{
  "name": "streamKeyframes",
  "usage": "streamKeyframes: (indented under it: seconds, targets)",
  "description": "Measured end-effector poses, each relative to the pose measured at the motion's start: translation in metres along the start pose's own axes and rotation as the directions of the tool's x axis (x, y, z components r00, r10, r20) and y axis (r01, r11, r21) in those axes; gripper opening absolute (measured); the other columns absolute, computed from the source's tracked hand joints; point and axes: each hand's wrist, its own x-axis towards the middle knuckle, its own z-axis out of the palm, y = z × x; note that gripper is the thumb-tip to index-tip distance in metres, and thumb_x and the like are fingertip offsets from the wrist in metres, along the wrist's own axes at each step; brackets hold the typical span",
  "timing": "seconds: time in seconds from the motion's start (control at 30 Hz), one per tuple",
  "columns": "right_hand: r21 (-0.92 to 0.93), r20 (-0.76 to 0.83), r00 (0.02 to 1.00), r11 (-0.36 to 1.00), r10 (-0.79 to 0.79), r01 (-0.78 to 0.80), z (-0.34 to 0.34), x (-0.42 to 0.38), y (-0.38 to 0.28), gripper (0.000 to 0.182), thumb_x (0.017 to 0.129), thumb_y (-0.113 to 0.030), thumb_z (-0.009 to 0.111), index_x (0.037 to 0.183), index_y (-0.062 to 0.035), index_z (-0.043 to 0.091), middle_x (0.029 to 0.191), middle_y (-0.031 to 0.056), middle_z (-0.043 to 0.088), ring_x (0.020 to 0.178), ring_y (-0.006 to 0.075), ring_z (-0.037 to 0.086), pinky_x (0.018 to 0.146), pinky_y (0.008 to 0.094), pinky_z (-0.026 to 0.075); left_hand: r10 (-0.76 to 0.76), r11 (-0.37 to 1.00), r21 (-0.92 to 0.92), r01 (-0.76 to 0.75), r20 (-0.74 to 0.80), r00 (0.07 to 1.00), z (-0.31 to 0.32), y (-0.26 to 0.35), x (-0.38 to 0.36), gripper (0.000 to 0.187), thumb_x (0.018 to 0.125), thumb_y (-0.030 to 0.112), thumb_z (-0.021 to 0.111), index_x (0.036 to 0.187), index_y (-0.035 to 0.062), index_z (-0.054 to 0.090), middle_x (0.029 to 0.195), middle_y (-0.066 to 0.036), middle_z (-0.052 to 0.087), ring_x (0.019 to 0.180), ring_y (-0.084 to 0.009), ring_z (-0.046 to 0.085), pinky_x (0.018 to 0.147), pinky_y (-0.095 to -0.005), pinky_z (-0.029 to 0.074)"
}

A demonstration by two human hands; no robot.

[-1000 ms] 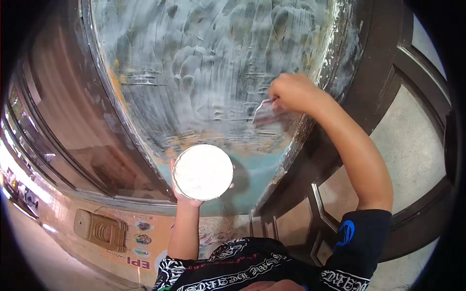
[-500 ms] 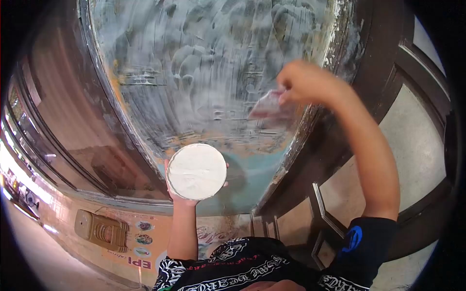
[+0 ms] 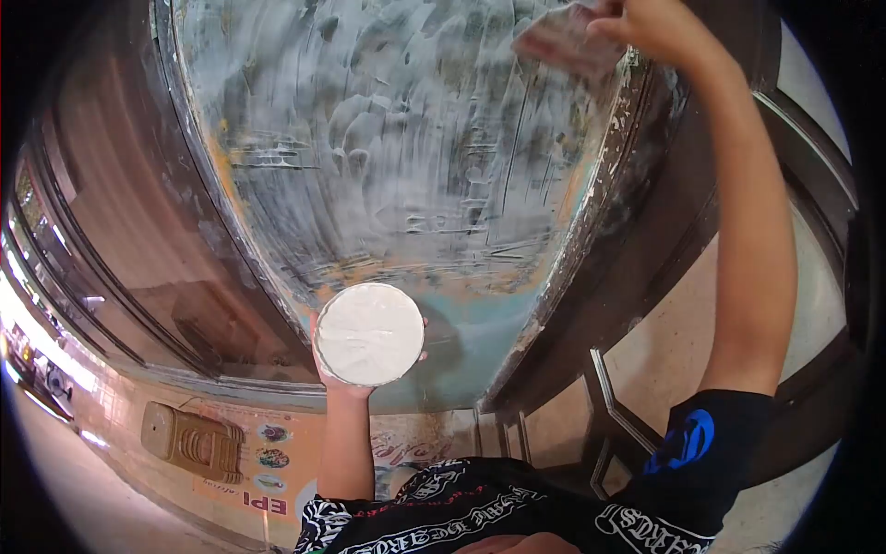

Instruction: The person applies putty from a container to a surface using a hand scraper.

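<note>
In front of you stands a glass pane (image 3: 388, 157) smeared all over with whitish streaks, set in a dark wooden door frame (image 3: 646, 231) that runs up its right edge. Below it, near the floor, a tan block (image 3: 189, 440) rests on a printed sheet. Nothing stands between your hands and the glass.

Your right hand (image 3: 660, 28) is raised to the pane's upper right corner, fingers pinched shut on a flat scraper (image 3: 563, 42). Its blade lies against the glass, long axis running leftward and slightly down from your fingers.

Your left hand (image 3: 355, 374) cups a round tub of white paste (image 3: 369, 333) from beneath, its open mouth facing you, low before the pane's bottom edge.
</note>
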Motion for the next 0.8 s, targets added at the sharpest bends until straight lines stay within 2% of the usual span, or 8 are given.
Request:
streamKeyframes:
  seconds: [0.07,0.3,0.33,0.4,0.57,0.67,0.73,0.8]
  targets:
    - [0.036,-0.019,0.993,0.993,0.116,-0.115,-0.030,0.000,0.000,0.020,0.078,-0.016,0.081,0.089,-0.0008,0.075,0.076,0.0171,0.072,0.063,0.0206,0.065,0.061,0.0375,0.050,0.011,1.000,0.016,-0.011,0.016,1.000,-0.001,0.003,0.000,0.095,0.088,0.075,0.051,0.155,0.0102,0.035,0.155,-0.035,0.030,0.137,-0.0662,0.027,0.094,-0.0856,0.035]
    - [0.239,0.160,0.938,0.934,-0.307,0.265,0.109,-0.084,-0.058,0.017,0.079,-0.017,0.077,0.093,-0.0071,0.076,0.091,0.0148,0.074,0.088,0.0346,0.072,0.078,0.0464,0.057,-0.018,0.997,0.070,0.014,0.050,0.999,-0.002,0.005,-0.001,0.096,0.087,0.079,0.045,0.156,0.0131,0.034,0.157,-0.030,0.031,0.138,-0.0642,0.029,0.097,-0.0856,0.032]
    - [0.112,0.450,0.864,0.974,-0.226,0.197,0.127,-0.091,-0.080,0.012,0.079,-0.013,0.071,0.089,-0.0076,0.076,0.092,0.0146,0.074,0.088,0.0346,0.073,0.077,0.0496,0.057,-0.027,0.996,0.082,0.023,0.057,0.998,0.000,0.005,0.001,0.096,0.087,0.079,0.045,0.156,0.0131,0.034,0.157,-0.030,0.031,0.138,-0.0642,0.029,0.097,-0.0856,0.032]
    - [0.050,0.532,0.809,0.963,-0.250,0.265,0.158,-0.102,-0.088,0.015,0.077,-0.018,0.075,0.090,-0.0115,0.078,0.088,0.0136,0.073,0.092,0.0368,0.070,0.080,0.0480,0.056,-0.031,0.997,0.074,0.027,0.063,0.998,0.002,0.000,0.001,0.096,0.087,0.080,0.044,0.155,0.0133,0.035,0.156,-0.029,0.033,0.137,-0.0641,0.032,0.097,-0.0854,0.033]
    - [-0.109,0.179,0.964,0.970,-0.195,0.216,0.123,-0.041,-0.031,0.013,0.079,-0.012,0.066,0.086,-0.0065,0.075,0.088,0.0163,0.074,0.088,0.0346,0.073,0.073,0.0467,0.058,-0.024,0.992,0.126,0.013,0.081,0.996,0.003,-0.001,0.006,0.091,0.087,0.076,0.053,0.152,0.0134,0.040,0.154,-0.032,0.034,0.134,-0.0669,0.031,0.090,-0.0857,0.037]
    - [-0.152,0.054,0.998,0.988,0.012,-0.004,0.037,0.002,-0.003,0.022,0.082,-0.023,0.075,0.096,-0.0069,0.076,0.097,0.0135,0.074,0.091,0.0320,0.071,0.081,0.0421,0.055,-0.003,0.996,0.094,-0.002,0.054,0.999,0.002,-0.001,0.006,0.090,0.087,0.074,0.053,0.152,0.0128,0.041,0.153,-0.033,0.035,0.134,-0.0668,0.031,0.090,-0.0853,0.038]
    - [-0.098,-0.145,0.988,0.993,0.058,-0.072,0.001,0.029,0.036,0.020,0.079,-0.015,0.082,0.091,-0.0002,0.075,0.075,0.0179,0.071,0.063,0.0162,0.064,0.060,0.0358,0.050,0.042,0.993,0.107,-0.042,0.006,0.999,0.004,0.003,0.006,0.089,0.088,0.074,0.052,0.152,0.0122,0.041,0.153,-0.034,0.034,0.135,-0.0664,0.031,0.092,-0.0852,0.037]
    - [0.077,-0.123,0.985,0.991,0.117,-0.108,-0.034,0.034,0.044,0.020,0.080,-0.015,0.081,0.093,-0.0009,0.076,0.078,0.0188,0.072,0.064,0.0160,0.066,0.061,0.0360,0.051,0.038,0.994,0.100,-0.040,0.021,0.999,0.004,0.005,0.007,0.090,0.089,0.074,0.051,0.152,0.0116,0.040,0.153,-0.034,0.034,0.136,-0.0657,0.030,0.095,-0.0852,0.036]
